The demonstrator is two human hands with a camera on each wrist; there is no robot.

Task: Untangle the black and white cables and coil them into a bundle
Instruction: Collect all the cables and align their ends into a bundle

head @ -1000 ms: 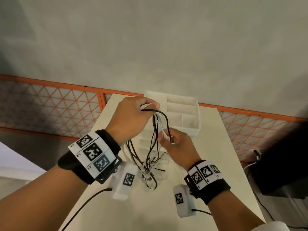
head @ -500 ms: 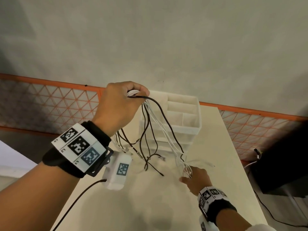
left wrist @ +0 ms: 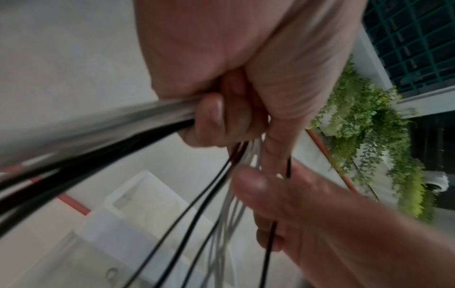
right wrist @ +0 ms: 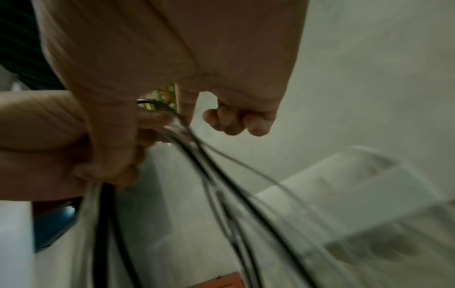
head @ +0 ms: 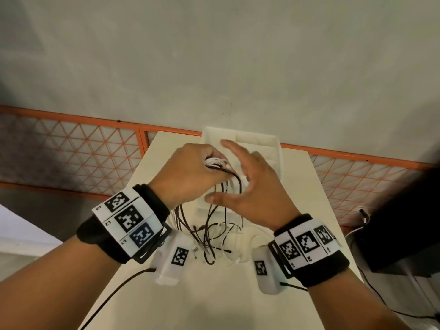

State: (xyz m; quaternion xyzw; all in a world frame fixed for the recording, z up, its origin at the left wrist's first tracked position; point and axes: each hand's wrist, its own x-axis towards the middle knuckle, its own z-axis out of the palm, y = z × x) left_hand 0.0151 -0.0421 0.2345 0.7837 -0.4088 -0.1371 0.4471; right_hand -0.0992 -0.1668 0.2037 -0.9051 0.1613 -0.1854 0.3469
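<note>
My left hand (head: 202,164) is raised over the table and grips a gathered bunch of white cable (head: 215,160) and black cable (head: 229,173) loops in its fist. The loose strands (head: 209,234) hang from it and end in a tangle on the table. My right hand (head: 247,182) is right beside the left, with index finger and thumb spread around the hanging strands and nothing clamped in it. In the left wrist view my fingers (left wrist: 214,117) curl over the strands (left wrist: 197,204). In the right wrist view the strands (right wrist: 221,185) run below my loosely curled fingers (right wrist: 234,120).
A white compartment box (head: 259,140) stands at the far edge of the pale table (head: 214,301), just behind my hands. An orange mesh railing (head: 71,151) runs behind the table. A dark object (head: 404,222) with cords sits off the right edge.
My right hand has let go of the white strand ends low near the table and risen to meet the left hand. The left hand has come down a little with the bunch.
</note>
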